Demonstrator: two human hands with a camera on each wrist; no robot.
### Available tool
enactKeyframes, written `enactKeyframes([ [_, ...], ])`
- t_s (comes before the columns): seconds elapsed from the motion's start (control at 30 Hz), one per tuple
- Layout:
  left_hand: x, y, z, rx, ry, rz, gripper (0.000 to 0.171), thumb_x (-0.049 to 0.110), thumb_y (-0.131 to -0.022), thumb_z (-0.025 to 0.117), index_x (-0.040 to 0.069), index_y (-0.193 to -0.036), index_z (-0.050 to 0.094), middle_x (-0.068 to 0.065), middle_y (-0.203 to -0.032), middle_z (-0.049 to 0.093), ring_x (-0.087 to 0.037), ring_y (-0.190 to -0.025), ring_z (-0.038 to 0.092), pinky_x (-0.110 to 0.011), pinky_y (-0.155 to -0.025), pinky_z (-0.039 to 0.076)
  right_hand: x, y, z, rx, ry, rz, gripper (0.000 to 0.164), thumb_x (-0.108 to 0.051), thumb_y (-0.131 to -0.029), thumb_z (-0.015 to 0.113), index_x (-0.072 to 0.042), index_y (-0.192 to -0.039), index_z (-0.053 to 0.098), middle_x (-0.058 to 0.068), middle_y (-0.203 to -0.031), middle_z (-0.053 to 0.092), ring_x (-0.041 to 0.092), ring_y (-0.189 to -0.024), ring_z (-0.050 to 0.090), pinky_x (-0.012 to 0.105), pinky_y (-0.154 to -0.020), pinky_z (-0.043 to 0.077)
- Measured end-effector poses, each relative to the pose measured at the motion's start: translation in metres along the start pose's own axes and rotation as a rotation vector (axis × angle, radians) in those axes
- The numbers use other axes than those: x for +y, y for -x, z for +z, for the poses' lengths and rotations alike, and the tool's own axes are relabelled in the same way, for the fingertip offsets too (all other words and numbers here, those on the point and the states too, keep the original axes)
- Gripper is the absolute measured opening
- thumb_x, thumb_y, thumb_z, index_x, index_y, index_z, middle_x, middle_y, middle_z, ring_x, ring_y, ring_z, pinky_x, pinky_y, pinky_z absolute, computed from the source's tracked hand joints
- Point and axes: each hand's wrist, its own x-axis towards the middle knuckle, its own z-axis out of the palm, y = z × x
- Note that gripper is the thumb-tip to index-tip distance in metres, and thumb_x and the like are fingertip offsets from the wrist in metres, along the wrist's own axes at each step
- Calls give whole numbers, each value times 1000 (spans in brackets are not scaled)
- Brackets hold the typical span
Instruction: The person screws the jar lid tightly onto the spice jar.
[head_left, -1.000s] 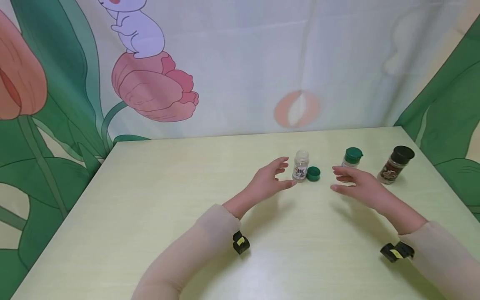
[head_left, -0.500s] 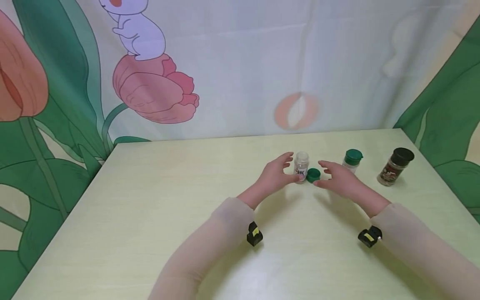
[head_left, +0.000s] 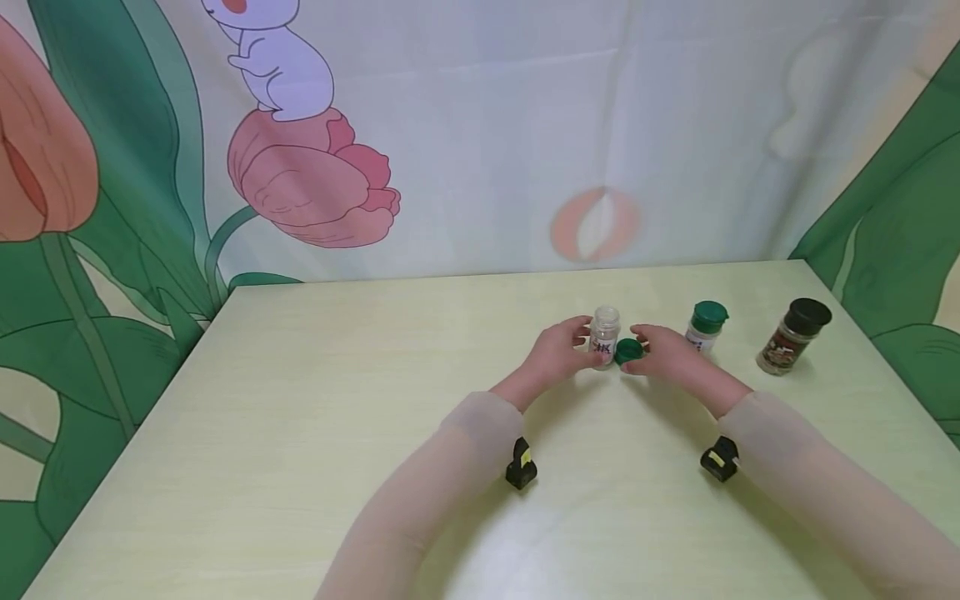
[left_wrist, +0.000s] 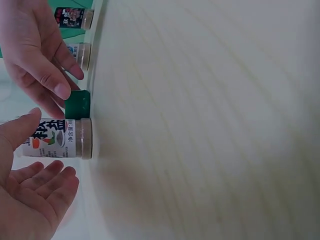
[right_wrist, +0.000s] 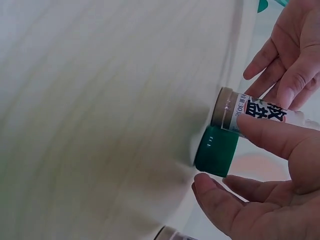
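Observation:
A small clear jar (head_left: 604,337) with a white label stands upright and uncapped on the table. My left hand (head_left: 558,354) is around its left side; in the left wrist view the thumb overlaps the label (left_wrist: 52,138), while the fingers (left_wrist: 57,190) are spread and apart from the glass. Right beside the jar lies a green cap (head_left: 628,351). My right hand (head_left: 667,358) reaches around the cap, its thumb on the near side and its fingers (right_wrist: 212,192) close to the cap's wall (right_wrist: 216,150). Whether they touch it cannot be told.
Behind the right hand stands a second jar with a green lid (head_left: 708,323). Farther right is a taller spice jar with a black lid (head_left: 795,337). A printed curtain (head_left: 480,150) hangs along the back edge of the pale table (head_left: 300,417).
My right hand has moved left, away from the green-lidded jar, to the loose cap. My left hand has moved slightly right, closer around the uncapped jar. The jars stay where they were.

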Motion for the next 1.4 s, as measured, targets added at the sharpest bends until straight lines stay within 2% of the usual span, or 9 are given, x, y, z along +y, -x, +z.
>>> enactKeyframes([
  [0.27, 0, -3, 5, 9, -52, 20, 61, 18, -95, 74, 5, -150, 49, -14, -147, 61, -29, -136, 60, -40, -115, 49, 1, -4, 2, 1, 1, 2, 69, -15, -98, 67, 14, -151, 33, 39, -151, 41, 52, -139, 46, 59, -117, 42],
  [0.57, -3, -6, 6, 22, -53, 51, 45, 16, -96, 72, 3, -138, 61, -13, -138, 68, -28, -130, 65, -38, -113, 50, 3, -7, 3, 19, 20, 2, 61, -12, -97, 67, 16, -145, 41, 38, -145, 49, 50, -134, 51, 58, -116, 44],
  [0.9, -4, -8, 8, 30, -83, 59, 40, 17, -97, 72, 3, -134, 64, -13, -133, 71, -27, -124, 68, -34, -107, 54, 3, -8, 5, 35, 34, -8, 50, -11, -97, 67, 14, -137, 50, 34, -137, 57, 45, -126, 57, 57, -112, 47],
  [1.23, -1, -7, 6, 17, -145, 41, 42, 18, -98, 70, 5, -137, 63, -11, -133, 71, -24, -122, 68, -29, -100, 56, 2, -6, 2, 30, 35, -13, 52, -13, -98, 66, 13, -140, 48, 34, -140, 56, 46, -129, 55, 58, -115, 45],
  [1.4, -2, -5, 3, 5, -158, 54, 41, 17, -99, 68, 4, -138, 62, -12, -135, 70, -26, -124, 67, -33, -103, 56, 2, -4, -1, 22, 15, -17, 53, -13, -98, 66, 14, -140, 47, 35, -142, 53, 47, -131, 54, 58, -115, 45],
])
